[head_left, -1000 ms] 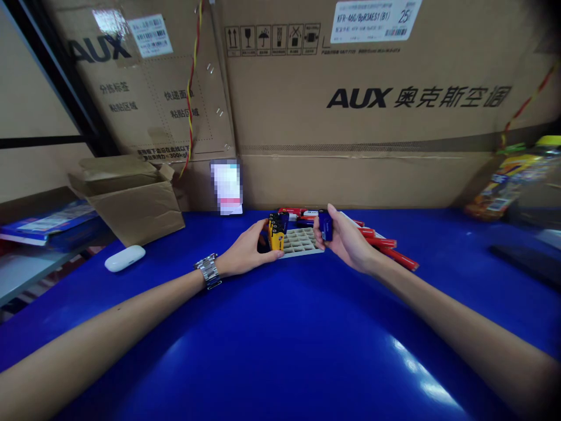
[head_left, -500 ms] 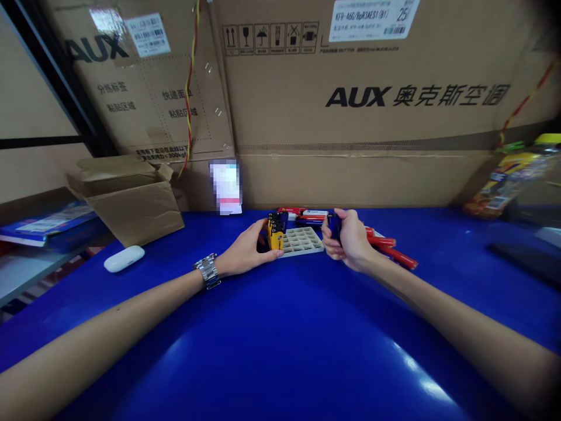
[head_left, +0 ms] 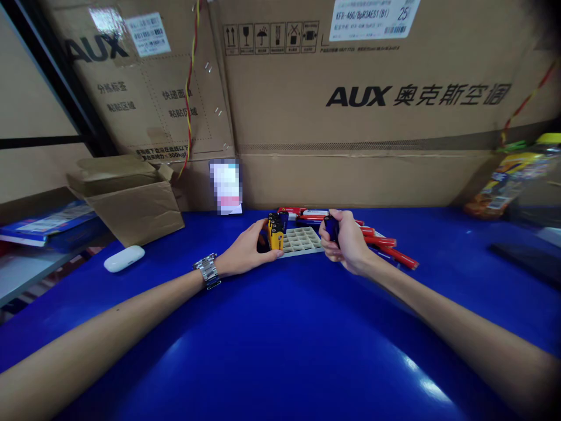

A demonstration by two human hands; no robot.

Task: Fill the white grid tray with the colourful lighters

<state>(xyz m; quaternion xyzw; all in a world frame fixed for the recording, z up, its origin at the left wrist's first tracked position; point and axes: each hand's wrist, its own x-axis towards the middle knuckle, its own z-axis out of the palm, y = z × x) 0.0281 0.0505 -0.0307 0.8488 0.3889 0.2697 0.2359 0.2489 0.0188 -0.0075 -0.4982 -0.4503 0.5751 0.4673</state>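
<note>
A pale grid tray [head_left: 302, 241] with square compartments lies on the blue table. Yellow lighters [head_left: 276, 234] with black tops stand upright in a row at its left end, and a dark blue lighter [head_left: 284, 221] stands beside them. My left hand [head_left: 249, 247], a metal watch at its wrist, grips that end of the tray, thumb along the front and fingers partly hidden behind the lighters. Just right of the tray, my right hand [head_left: 348, 240] is closed around another dark blue lighter [head_left: 332, 228], held upright with the thumb near its top.
Red, white and blue markers [head_left: 392, 252] lie behind the tray and right of my right hand. A blurred phone [head_left: 225, 187] leans at the back. An open carton [head_left: 131, 204] and white earbud case [head_left: 124, 258] sit left; a bottle [head_left: 504, 184] and dark flat object [head_left: 526, 263] right.
My right hand has shifted slightly left toward the tray with the dark blue lighter. My left hand and the tray stay in place.
</note>
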